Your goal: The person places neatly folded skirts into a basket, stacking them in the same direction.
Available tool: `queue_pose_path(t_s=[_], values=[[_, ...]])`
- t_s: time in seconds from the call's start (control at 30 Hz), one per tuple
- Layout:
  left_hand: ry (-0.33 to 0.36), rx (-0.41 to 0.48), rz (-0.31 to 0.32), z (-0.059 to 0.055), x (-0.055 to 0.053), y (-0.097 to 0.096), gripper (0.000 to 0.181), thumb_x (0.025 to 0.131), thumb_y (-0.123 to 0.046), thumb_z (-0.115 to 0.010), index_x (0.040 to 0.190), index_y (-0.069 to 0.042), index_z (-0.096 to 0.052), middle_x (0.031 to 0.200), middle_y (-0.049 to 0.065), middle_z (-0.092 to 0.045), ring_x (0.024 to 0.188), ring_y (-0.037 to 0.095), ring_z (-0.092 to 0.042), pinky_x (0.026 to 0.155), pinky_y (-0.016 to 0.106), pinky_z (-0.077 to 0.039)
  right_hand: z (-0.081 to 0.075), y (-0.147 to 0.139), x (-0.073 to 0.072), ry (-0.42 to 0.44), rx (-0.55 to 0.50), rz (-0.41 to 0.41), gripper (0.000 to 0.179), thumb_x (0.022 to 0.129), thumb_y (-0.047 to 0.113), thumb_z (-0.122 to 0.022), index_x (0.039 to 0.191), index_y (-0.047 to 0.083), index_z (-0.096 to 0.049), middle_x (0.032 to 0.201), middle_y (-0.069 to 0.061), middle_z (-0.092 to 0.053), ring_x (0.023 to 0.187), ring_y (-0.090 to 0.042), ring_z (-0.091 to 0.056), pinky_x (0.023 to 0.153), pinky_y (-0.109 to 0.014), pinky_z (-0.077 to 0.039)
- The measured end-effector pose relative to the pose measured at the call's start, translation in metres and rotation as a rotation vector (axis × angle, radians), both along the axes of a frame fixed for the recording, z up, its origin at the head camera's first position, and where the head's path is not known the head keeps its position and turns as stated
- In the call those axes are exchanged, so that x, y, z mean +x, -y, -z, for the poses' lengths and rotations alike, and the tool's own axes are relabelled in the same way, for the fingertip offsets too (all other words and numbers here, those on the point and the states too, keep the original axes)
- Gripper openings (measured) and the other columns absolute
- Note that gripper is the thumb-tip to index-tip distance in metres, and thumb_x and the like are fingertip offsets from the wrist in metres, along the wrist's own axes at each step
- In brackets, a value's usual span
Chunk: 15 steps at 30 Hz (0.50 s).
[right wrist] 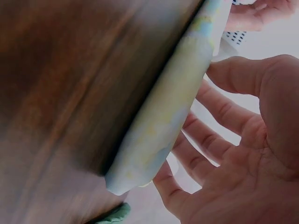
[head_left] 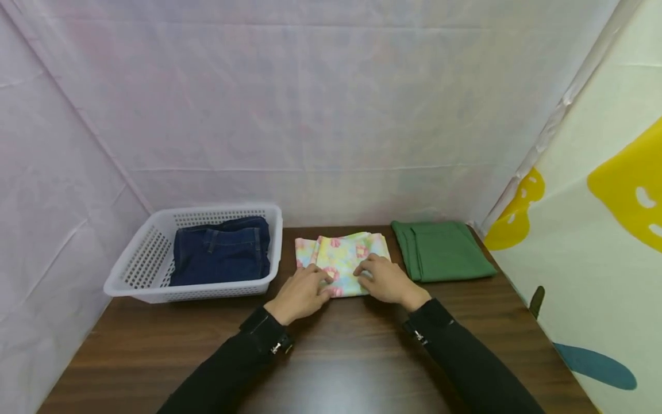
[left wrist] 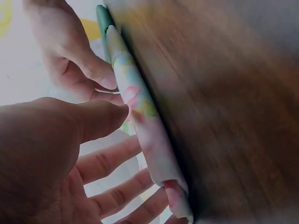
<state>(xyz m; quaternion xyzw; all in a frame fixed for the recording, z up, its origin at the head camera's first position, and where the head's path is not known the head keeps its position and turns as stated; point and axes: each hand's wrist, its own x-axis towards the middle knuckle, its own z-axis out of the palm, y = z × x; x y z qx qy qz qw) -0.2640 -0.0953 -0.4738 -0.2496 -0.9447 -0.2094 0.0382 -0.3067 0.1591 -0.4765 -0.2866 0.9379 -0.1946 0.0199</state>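
Observation:
A folded cloth in pastel yellow, pink and blue with a flower print lies flat on the table. My left hand rests on its near left part, thumb at the near folded edge and fingers spread over the top. My right hand touches its near right part the same way. In the left wrist view the thick rolled-looking edge of the cloth runs past the thumb. The right wrist view shows the spread fingers lying on top of the cloth.
To the left stands a white plastic basket with folded dark blue jeans inside. A folded green cloth lies at the right back of the brown wooden table. White sheeting hangs behind and at both sides.

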Motion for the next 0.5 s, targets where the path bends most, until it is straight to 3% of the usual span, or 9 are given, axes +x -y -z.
queue_pose_path(t_s=[0.27,0.5], values=[[-0.03,0.022,0.032,0.0,0.015,0.003,0.017,0.097,-0.03,-0.07,0.109,-0.019,-0.075,0.109,0.006,-0.063,0.086,0.018,-0.052,0.08,0.046,-0.048,0.001,-0.006,0.014,0.01,-0.065,-0.054,0.015,0.103,0.025,-0.061,0.114,0.021,-0.071,0.113,0.002,-0.057,0.088,-0.012,-0.056,0.072,-0.032,-0.049],[-0.069,0.041,0.053,0.0,0.028,0.007,0.01,0.095,-0.024,-0.071,0.103,-0.02,-0.077,0.098,0.003,-0.062,0.075,0.017,-0.049,0.06,0.031,-0.044,0.0,-0.008,0.028,0.015,-0.093,-0.068,0.013,0.103,0.025,-0.062,0.111,0.023,-0.072,0.105,0.008,-0.055,0.085,-0.009,-0.054,0.071,-0.032,-0.048]])
